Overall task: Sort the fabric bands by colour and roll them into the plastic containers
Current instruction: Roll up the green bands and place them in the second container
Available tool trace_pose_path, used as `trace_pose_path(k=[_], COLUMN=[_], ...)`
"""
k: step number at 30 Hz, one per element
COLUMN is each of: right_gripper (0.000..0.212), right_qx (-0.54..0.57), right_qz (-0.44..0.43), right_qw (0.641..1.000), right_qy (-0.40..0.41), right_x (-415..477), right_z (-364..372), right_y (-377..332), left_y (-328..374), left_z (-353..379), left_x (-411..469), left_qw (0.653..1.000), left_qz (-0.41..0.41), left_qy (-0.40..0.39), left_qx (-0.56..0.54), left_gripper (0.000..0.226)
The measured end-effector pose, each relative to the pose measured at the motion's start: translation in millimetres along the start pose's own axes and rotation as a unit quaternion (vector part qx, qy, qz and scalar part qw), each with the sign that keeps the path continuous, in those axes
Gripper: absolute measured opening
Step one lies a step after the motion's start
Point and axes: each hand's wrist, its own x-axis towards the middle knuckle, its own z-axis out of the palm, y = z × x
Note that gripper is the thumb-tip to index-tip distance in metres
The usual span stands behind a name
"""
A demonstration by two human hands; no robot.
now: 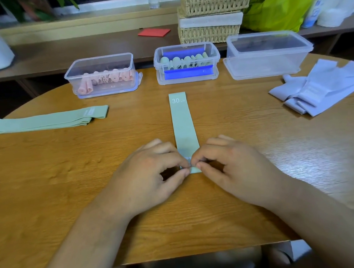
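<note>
A green fabric band (182,121) marked "30 LB" lies flat in the middle of the table, running away from me. My left hand (151,173) and my right hand (232,168) both pinch its near end, where a small fold or roll begins. Green bands (49,120) lie stacked at the left. Pale lilac bands (320,87) are heaped at the right. Three clear plastic containers stand at the back: the left container (102,75) holds pink rolls, the middle container (186,62) holds green rolls, and the right container (267,54) looks empty.
The wooden table (72,179) has a curved far edge and a straight near edge. Behind it a low shelf carries stacked wicker baskets (209,17), a red card (153,32), a yellow-green bag (278,8) and white items.
</note>
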Motion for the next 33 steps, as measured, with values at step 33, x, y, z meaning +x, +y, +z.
trace_pose_path(k=[33], right_gripper=[0.035], right_qx=[-0.078], right_qz=[0.048], right_qw=[0.995], right_qy=[0.032], right_x=[-0.3], right_z=[2.0], right_y=[-0.4], left_y=[-0.1], left_z=[0.8], left_x=[7.3], left_qw=[0.996], left_qz=[-0.07], left_qy=[0.011], left_qx=[0.062], left_gripper=[0.028])
